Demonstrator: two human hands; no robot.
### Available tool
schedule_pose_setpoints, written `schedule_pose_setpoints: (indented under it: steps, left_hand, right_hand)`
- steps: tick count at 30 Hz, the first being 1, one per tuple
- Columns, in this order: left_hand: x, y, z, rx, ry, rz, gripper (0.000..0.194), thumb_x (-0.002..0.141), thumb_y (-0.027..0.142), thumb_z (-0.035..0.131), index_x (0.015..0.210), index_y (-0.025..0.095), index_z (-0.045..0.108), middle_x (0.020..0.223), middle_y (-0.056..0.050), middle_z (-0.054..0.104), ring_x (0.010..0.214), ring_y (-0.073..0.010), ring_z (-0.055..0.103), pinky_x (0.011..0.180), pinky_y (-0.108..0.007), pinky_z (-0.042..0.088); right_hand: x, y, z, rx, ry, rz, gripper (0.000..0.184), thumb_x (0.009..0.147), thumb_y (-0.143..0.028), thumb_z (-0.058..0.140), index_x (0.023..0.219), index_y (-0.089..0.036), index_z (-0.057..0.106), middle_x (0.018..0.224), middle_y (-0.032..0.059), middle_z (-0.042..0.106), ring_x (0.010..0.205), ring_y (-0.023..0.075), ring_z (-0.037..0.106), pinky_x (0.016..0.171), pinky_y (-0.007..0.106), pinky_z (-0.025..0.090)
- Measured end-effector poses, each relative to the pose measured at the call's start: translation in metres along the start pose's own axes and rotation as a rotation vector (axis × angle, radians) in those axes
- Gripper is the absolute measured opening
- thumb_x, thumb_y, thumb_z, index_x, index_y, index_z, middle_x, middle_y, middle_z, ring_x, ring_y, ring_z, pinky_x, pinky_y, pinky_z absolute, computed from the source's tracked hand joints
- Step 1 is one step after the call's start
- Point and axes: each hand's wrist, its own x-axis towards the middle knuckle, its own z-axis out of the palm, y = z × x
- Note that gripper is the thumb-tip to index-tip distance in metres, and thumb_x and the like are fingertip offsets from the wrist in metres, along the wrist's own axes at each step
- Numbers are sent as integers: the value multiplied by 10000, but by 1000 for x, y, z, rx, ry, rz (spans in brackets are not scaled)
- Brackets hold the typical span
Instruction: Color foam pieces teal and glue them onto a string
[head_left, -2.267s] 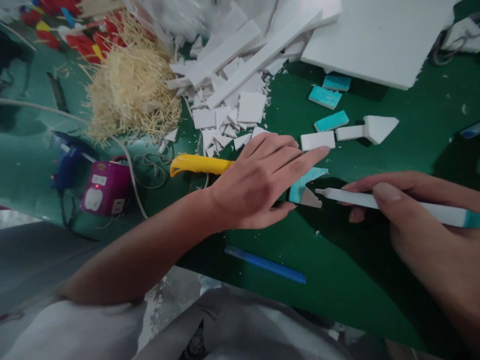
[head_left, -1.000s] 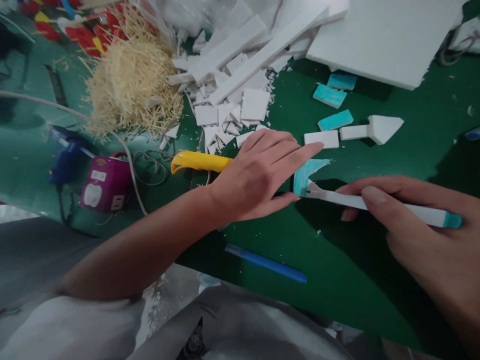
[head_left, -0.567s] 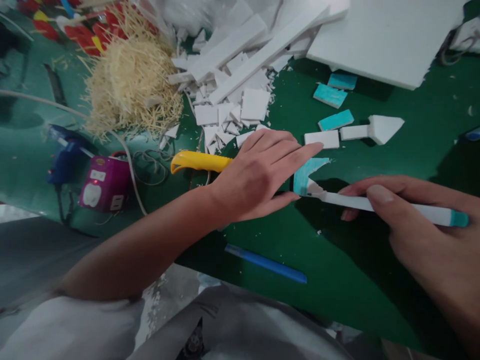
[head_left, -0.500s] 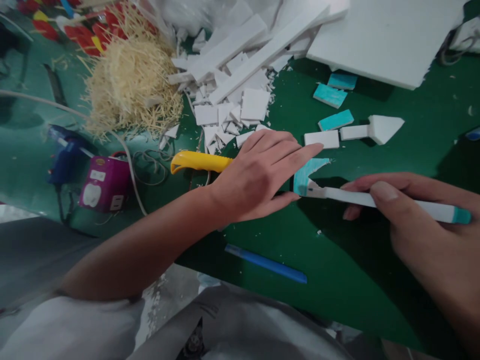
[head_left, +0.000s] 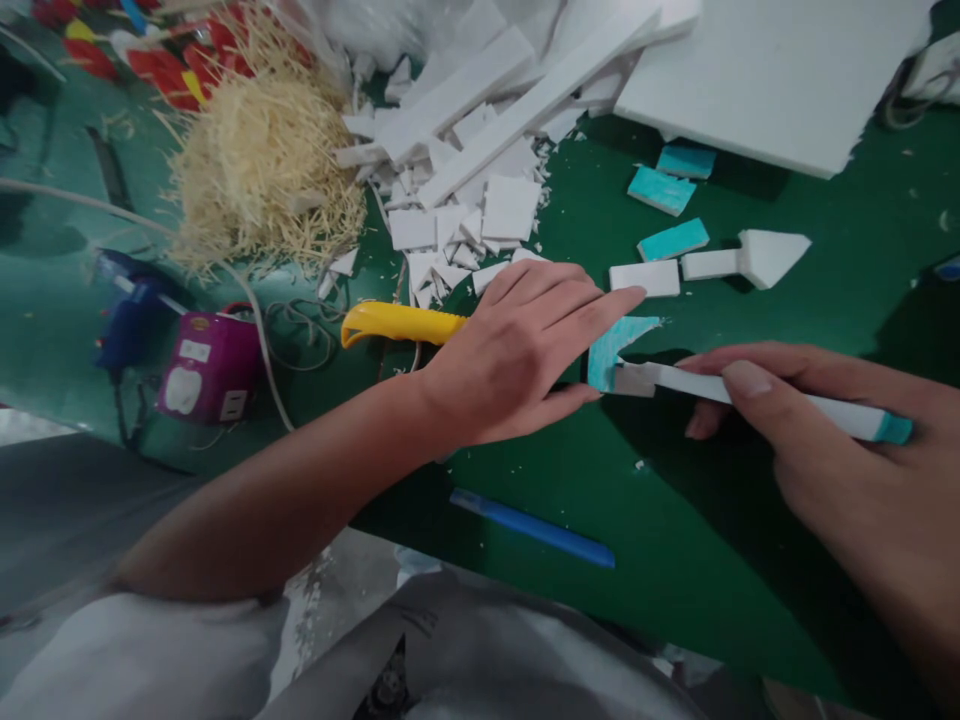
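Note:
My left hand (head_left: pixel 517 355) lies over a notched foam piece (head_left: pixel 604 355), its thumb at the near edge and forefinger over the far side. Turquoise colour covers most of the visible top, while the lower right arm of the piece is still white. In my right hand (head_left: pixel 840 430) is a white marker with a turquoise end (head_left: pixel 701 384), gripped between thumb and fingers. Its tip rests at the notch, on or just above the foam; contact is hard to tell. A yellow-handled cutter (head_left: pixel 401 323) runs partly beneath my left hand.
White foam scraps (head_left: pixel 465 180) and a large foam board (head_left: pixel 765 80) lie behind. Turquoise blocks (head_left: pixel 673 240) and a white arrow-shaped piece (head_left: pixel 769 258) sit beyond the hands. A blue pen cap-like stick (head_left: pixel 536 528) is nearer. Leftward are wood shavings (head_left: pixel 262 180), a glue gun (head_left: pixel 131 310) and a purple socket box (head_left: pixel 208 368).
The marker tip has moved left onto the foam piece and made short shifts along its lower arm and up to the notch. My left hand stays nearly still on the piece.

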Motion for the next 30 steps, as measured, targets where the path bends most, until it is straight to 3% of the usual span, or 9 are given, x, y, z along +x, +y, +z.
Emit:
schedule_pose_setpoints:
  steps: [6,10,12,14,17,22,26,30]
  left_hand:
    - [0,0,0,-10,1,5,554,1012,347,627,1488,99,489,1349,-163,675,1341,-303,592,1149,-458,440]
    - [0,0,0,-12,9,15,560,1007,362,641,1474,87,503,1340,-168,678,1334,-305,596,1140,-449,445]
    - [0,0,0,-8,2,9,547,1007,342,637,1477,98,499,1345,-164,679,1338,-299,594,1143,-447,443]
    - [0,0,-1,-8,-2,7,549,1004,336,639,1479,102,495,1352,-163,676,1343,-298,590,1147,-448,441]
    - [0,0,0,-6,6,9,554,1004,351,642,1475,99,497,1351,-164,674,1343,-300,589,1144,-445,441]
    - [0,0,1,-10,23,25,552,999,330,650,1466,73,507,1333,-167,674,1329,-308,596,1138,-446,440]
    - [0,-1,1,-15,-1,15,573,1014,393,627,1484,98,488,1352,-162,667,1347,-307,584,1150,-457,431]
    - [0,0,0,-16,-20,-1,552,1011,344,618,1495,122,475,1375,-155,663,1362,-301,577,1159,-463,427]
  right_hand:
    - [1,5,-1,26,-15,-50,178,904,-445,723,796,-341,819,588,-22,667,542,134,609,550,272,533]
    - [1,4,0,-22,9,-69,207,896,-451,729,748,-331,808,543,-36,621,400,82,336,530,283,520]
    - [-1,1,1,-9,-8,-47,216,898,-388,724,700,-330,792,557,-35,642,419,93,398,520,275,504]
    - [-3,-2,2,17,-8,-9,199,903,-337,713,721,-340,794,596,-34,678,511,120,553,529,269,495]
    - [-5,-4,2,15,17,32,174,901,-310,719,745,-331,795,626,-30,698,639,146,667,617,278,540]
    - [-6,-4,-1,2,-9,4,222,922,-375,708,728,-314,797,633,-21,705,612,146,662,561,276,522]
    - [-7,-6,-2,-14,-13,23,195,933,-398,703,789,-316,807,678,-20,727,653,146,673,636,285,562]
    - [-5,-1,-1,2,-14,18,229,925,-426,712,747,-311,801,620,-8,688,607,148,644,557,289,506]
